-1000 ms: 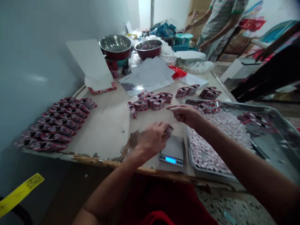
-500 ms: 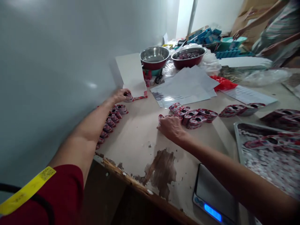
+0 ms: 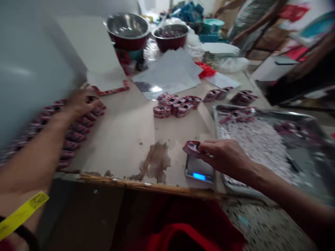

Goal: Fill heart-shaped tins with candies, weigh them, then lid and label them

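My right hand point(image 3: 222, 151) pinches a small red-and-white printed carton point(image 3: 192, 147) with a hole in its face. It holds the carton over the digital scale point(image 3: 201, 169), whose blue display is lit. At the far left, my left hand point(image 3: 81, 103) has its fingers curled over a similar carton point(image 3: 97, 108) at the end of the packed rows point(image 3: 75, 135); motion blurs it slightly. A cluster of the same cartons point(image 3: 180, 106) stands in the middle of the table.
A metal tray point(image 3: 261, 146) of small pale pieces lies right of the scale. Steel bowls point(image 3: 128, 33) and grey sheets point(image 3: 167, 76) are farther back. A white board point(image 3: 89, 45) leans by the wall. Another person's arm point(image 3: 251, 29) shows behind. The table's front edge point(image 3: 151, 184) is chipped.
My right hand has gone from the middle cluster to the scale and now holds a carton there. The view has swung right; my left hand stays by the rows.
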### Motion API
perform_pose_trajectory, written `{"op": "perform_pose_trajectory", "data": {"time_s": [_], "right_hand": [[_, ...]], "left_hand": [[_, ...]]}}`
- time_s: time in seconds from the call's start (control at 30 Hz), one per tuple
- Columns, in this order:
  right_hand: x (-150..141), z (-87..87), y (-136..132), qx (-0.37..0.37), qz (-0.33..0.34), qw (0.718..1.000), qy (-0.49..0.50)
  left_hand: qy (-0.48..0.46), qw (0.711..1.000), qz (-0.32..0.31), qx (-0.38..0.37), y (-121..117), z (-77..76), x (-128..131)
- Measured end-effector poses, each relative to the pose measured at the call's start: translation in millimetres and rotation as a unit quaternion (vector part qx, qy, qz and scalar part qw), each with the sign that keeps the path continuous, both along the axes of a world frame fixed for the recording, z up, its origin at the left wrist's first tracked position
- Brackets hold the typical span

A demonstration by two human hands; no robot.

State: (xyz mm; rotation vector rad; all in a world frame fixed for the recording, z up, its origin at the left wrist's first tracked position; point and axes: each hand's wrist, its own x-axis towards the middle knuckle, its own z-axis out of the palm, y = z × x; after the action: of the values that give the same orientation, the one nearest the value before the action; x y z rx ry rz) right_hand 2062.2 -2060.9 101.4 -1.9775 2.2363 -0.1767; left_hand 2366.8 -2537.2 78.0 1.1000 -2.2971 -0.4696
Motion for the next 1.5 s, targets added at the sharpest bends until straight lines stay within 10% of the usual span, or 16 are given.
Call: {"op": "perform_pose_trajectory", "data": {"time_s": [0.17, 0.3, 0.5, 0.63, 0.83, 1.1, 1.5], "right_hand": [[10.3, -13.8, 40.1, 0.027, -0.022, 0.999, 0.002], [0.3, -14.3, 61.4, -0.067, -0.144, 0.972, -0.175], [-48.6, -10.8, 96.2, -0.163, -0.360, 0.694, -0.602], [-59.4, -12.5, 102.3, -0.141, -0.368, 0.632, -0.667], [-53.6, -3.8, 93.4, -0.072, -0.274, 0.741, -0.608], [-34.0, 32.9, 51.4, 0.087, -0.077, 0.939, -0.323], [-26.6, 53.7, 15.1, 0.108, -0.062, 0.978, -0.169]], "left_hand": [[-0.023, 0.989, -0.005, -0.146, 35.2, 3.3, -9.0], [0.043, 0.965, -0.116, -0.232, 134.8, 0.9, -35.8], [0.046, 0.969, -0.187, -0.154, 291.7, -17.2, -72.7], [0.067, 0.976, -0.204, -0.034, 333.7, -15.1, -87.2], [0.085, 0.964, -0.200, 0.155, 357.5, -12.7, -103.8], [0.046, 0.953, -0.218, 0.206, 373.3, -34.1, -112.2], [0.111, 0.939, -0.210, 0.248, 377.4, -54.9, -115.3]]}}
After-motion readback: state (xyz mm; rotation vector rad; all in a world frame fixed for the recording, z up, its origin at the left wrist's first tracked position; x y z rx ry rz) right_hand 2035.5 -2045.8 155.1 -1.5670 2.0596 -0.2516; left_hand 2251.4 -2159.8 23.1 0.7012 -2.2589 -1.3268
